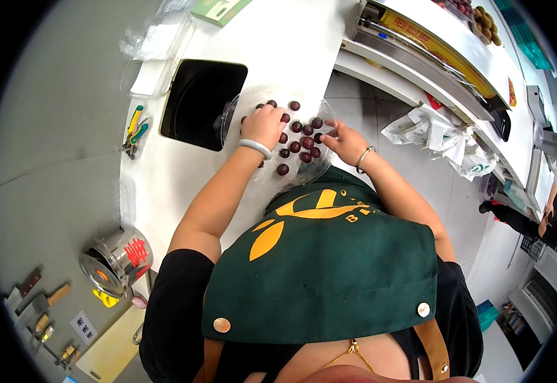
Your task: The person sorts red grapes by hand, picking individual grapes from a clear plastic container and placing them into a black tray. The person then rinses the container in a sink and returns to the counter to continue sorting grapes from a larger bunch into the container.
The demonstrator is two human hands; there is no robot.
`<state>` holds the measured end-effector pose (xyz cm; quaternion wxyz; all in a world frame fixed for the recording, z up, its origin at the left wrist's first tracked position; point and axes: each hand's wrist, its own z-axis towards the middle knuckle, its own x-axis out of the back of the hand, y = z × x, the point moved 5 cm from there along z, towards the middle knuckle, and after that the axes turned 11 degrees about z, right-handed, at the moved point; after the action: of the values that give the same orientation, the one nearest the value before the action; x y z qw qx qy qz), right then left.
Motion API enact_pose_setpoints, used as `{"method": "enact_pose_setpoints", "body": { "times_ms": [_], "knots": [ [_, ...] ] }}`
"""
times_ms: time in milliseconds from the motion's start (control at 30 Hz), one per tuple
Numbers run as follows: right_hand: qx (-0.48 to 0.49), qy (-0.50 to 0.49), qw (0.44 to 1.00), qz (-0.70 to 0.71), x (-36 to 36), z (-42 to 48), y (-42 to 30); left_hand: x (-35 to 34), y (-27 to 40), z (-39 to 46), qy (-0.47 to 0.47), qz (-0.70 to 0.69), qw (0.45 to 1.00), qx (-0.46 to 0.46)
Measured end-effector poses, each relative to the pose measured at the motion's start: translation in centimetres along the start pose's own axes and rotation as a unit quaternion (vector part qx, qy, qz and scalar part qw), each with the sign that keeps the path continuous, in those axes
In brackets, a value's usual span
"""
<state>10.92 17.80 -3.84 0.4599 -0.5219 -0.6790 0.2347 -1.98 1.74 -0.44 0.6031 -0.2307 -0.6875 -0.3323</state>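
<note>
A round clear plastic tray (269, 177) lies on the white counter, its right part reaching past the counter's edge near the green apron. Several dark red grapes (308, 142) are spread loosely in it. My left hand (263, 125) is over the tray's left part, fingers bent down among grapes; its fingertips are partly hidden, so whether it grips one cannot be told. My right hand (345, 143) is at the tray's right rim, its thumb and a finger beside a dark grape (318, 138); a firm hold on grape or rim is not clear.
A square black opening (204, 105) is in the counter left of the tray. Pruning shears (137, 127) lie at the wall side. A film wrapping machine (427, 57) and white plastic bags (443, 139) are at the right. A lidded metal pot (120, 258) stands lower left. Another person (551, 215) is far right.
</note>
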Motion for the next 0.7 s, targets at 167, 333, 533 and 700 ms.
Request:
{"method": "enact_pose_setpoints", "body": {
  "times_ms": [167,333,533,700],
  "knots": [
    [0.003,0.015,1.000,0.003,-0.2,-0.4,0.2,-0.7,-0.5,0.3,-0.051,-0.090,0.994,0.032],
    [0.000,0.011,0.999,0.032,-0.4,-0.2,0.6,0.0,2.3,0.0,-0.089,-0.103,0.990,-0.038],
    [-0.063,-0.037,0.990,0.120,-0.8,-0.7,0.3,-0.9,1.5,0.3,-0.094,-0.166,0.981,-0.018],
    [-0.174,-0.161,0.891,0.388,-2.6,-1.9,-0.2,4.1,-1.7,-1.4,0.033,-0.209,0.977,0.007]
  ]
}}
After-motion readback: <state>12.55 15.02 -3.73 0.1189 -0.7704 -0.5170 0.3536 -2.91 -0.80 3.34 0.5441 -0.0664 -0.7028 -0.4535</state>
